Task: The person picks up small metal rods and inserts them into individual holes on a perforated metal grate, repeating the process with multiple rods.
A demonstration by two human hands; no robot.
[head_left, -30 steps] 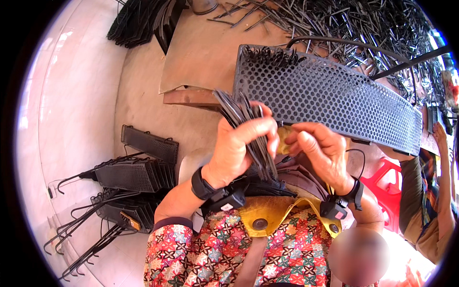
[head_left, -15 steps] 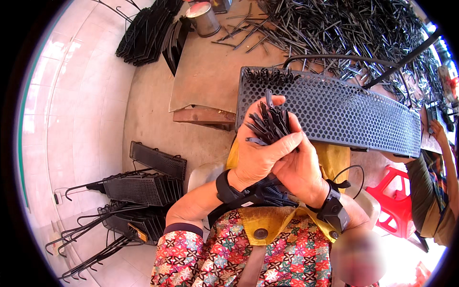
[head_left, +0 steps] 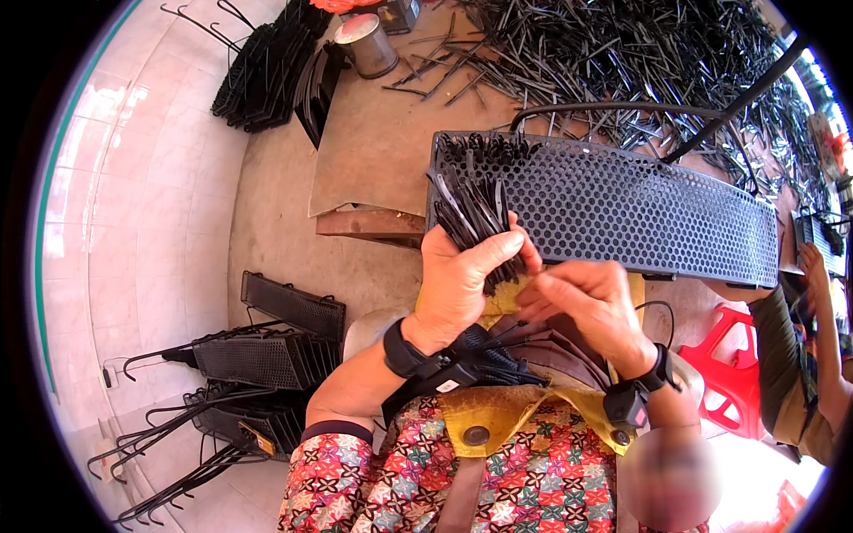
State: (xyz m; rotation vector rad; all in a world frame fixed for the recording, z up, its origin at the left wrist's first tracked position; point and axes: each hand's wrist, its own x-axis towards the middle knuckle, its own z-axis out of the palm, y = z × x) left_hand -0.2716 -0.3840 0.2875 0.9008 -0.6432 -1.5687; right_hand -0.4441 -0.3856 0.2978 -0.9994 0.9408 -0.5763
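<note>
My left hand (head_left: pixel 462 284) is closed round a bundle of thin black plastic strips (head_left: pixel 471 209), which fan upward over the left end of a perforated black panel (head_left: pixel 622 209). Close beside the bundle's lower end is my right hand (head_left: pixel 586 311), its fingers bent and drawn together; whatever they may pinch is too small to make out. The panel is full of round holes, and a row of small black pieces (head_left: pixel 489 147) stands up along its upper left edge. Loose black strips (head_left: pixel 511 342) also lie in my lap, below the hands.
A large heap of black strips (head_left: pixel 613 53) covers the table (head_left: pixel 364 169) beyond the panel. A metal can (head_left: pixel 369 53) stands at its far left. Stacked black racks (head_left: pixel 249 355) sit on the floor at left. At right are a red stool (head_left: pixel 729 364) and another person's arm (head_left: pixel 826 311).
My hands have come apart. The left keeps the strips, now turned upright and showing more of their length, while the right has moved down and right of the bundle.
</note>
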